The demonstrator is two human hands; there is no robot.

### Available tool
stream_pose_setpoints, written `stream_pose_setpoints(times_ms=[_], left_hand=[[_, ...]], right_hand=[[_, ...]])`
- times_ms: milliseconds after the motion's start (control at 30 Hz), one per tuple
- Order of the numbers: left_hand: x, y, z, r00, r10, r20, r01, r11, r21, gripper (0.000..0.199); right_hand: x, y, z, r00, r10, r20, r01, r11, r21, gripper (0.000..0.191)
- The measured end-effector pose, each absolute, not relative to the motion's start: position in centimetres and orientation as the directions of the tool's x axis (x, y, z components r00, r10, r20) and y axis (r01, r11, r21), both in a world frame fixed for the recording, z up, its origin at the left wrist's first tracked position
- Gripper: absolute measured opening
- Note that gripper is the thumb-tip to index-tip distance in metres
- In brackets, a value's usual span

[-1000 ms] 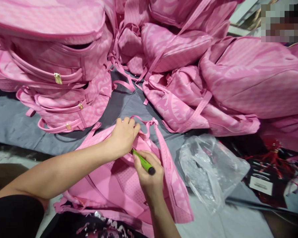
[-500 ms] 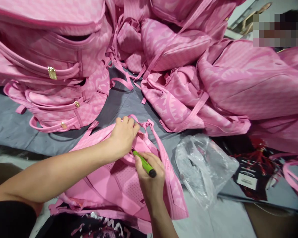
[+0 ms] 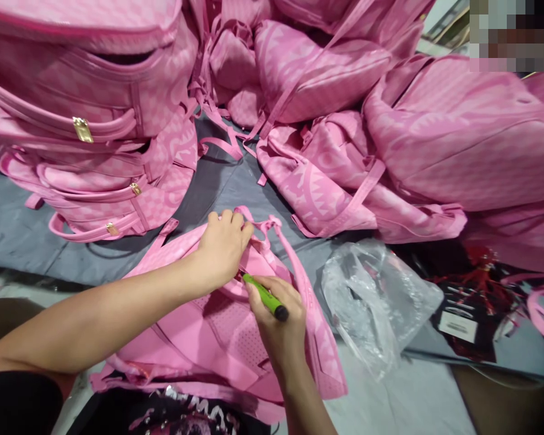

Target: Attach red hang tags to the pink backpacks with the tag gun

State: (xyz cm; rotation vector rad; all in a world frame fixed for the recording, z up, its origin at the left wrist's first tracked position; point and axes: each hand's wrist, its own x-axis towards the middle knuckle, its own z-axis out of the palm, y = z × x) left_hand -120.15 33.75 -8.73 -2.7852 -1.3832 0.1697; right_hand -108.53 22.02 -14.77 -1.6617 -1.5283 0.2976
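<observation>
A pink backpack point(image 3: 236, 344) lies at the near edge of the grey-covered table, its perforated back panel facing up. My left hand point(image 3: 224, 244) grips the upper part of this backpack, fingers curled over its pink fabric. Between the fingers of my right hand point(image 3: 281, 308) is a green marker point(image 3: 265, 296) with a black end. The marker's other end points at the fabric just below my left hand, and its tip is hard to make out. A knotted pink strap point(image 3: 272, 223) sits to the right of my left hand.
Stacked pink backpacks point(image 3: 86, 90) with gold clasps stand at the left. More pink bags point(image 3: 471, 139) are piled at the back and right. A clear plastic bag point(image 3: 376, 308) and black items with a white label point(image 3: 457, 326) lie at the right. A person is partly visible at top right.
The view has shifted slightly. My right hand and the marker have moved a little relative to the backpack, with the black end tipping right. My left hand keeps its hold.
</observation>
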Motion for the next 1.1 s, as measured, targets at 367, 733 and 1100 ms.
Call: stream_pose_setpoints(times_ms=[367, 733, 1100], left_hand=[[-120.29, 33.70, -9.13, 0.605, 0.795, -0.048, 0.790, -0.607, -0.083, 0.034], [-120.17, 33.74, -8.65, 0.607, 0.789, -0.094, 0.788, -0.613, -0.057, 0.039], [-120.41, 33.29, -8.46, 0.596, 0.799, -0.082, 0.795, -0.602, -0.079, 0.039]], right_hand=[[-108.54, 22.05, -14.65, 0.247, 0.904, 0.350, 0.697, 0.085, -0.712, 0.011], [-108.92, 21.86, -15.12, 0.268, 0.875, 0.403, 0.757, 0.067, -0.650, 0.014], [-109.31, 21.31, -14.88, 0.226, 0.872, 0.434, 0.746, 0.132, -0.653, 0.013]])
